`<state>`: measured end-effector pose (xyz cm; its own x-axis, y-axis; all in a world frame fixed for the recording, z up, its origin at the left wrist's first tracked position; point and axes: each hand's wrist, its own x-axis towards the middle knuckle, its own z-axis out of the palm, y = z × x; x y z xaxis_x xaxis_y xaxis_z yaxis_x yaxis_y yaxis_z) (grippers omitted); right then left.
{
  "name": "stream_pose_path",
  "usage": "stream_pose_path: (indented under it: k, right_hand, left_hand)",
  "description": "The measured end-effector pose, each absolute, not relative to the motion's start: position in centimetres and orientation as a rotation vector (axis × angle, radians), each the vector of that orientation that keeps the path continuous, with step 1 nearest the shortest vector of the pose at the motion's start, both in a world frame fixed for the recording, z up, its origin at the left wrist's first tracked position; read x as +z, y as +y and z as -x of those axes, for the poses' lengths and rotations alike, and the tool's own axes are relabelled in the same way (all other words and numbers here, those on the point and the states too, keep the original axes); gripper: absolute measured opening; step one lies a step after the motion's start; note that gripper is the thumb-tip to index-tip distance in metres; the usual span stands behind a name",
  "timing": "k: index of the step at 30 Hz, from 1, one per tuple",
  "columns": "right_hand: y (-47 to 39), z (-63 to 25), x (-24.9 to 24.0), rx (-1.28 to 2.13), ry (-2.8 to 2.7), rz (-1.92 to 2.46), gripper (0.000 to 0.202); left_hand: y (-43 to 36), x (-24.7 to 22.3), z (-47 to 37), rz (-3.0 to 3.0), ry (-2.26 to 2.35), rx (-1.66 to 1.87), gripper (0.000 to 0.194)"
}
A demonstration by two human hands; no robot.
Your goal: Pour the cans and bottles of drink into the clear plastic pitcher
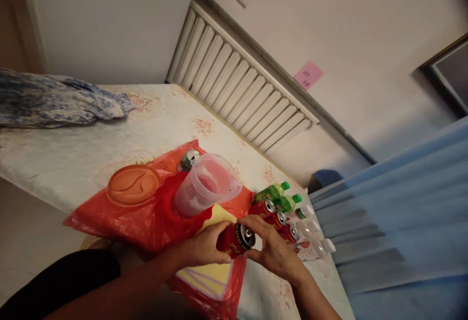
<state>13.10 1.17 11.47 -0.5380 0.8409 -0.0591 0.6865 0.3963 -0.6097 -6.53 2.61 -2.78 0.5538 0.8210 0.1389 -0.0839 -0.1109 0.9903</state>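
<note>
A red drink can (pixel 231 242) with an opened top is gripped between both hands, above a yellow cloth (pixel 208 280) with pale purple edging. My left hand (pixel 204 246) wraps the can's lower side. Around its top rim curl the fingers and thumb of my right hand (pixel 272 248). Just beyond the hands stands a translucent pink plastic jug (pixel 193 189), with a green can (pixel 188 160) behind it. An orange round lid (pixel 133 184) lies left of the jug. All of these rest on a red plastic bag (pixel 109 217).
Right of my hands stand several red cans (pixel 277 220), green-capped bottles (pixel 271 192) and clear bottles (pixel 316 247) with white caps. A patterned cloth (pixel 62 100) lies at the table's left. Behind the floral-covered table (pixel 175 115) are a radiator (pixel 234 74) and a blue curtain (pixel 395 203).
</note>
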Motion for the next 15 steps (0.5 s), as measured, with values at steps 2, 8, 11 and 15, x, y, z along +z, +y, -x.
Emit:
stream_pose_path:
  k: [2,8,11,15]
  right_hand:
    - [2.4,-13.6,11.2,1.014,-2.223,1.331,0.059]
    - [7.9,-12.8,8.0,1.092,-1.623,1.202,0.053]
    - [9.9,-10.9,6.0,1.086,-1.644,1.155,0.052]
    - [11.1,-8.3,4.3,1.099,-1.677,1.119,0.049]
  left_hand:
    - [2.4,-2.2,7.1,-1.492,0.678,0.842,0.074]
    - [2.0,-1.2,8.5,-1.536,0.741,0.708,0.07]
    - [1.9,-1.3,8.9,-1.562,0.732,0.642,0.073]
    - [2.1,-1.6,9.5,-1.556,0.685,0.595,0.075]
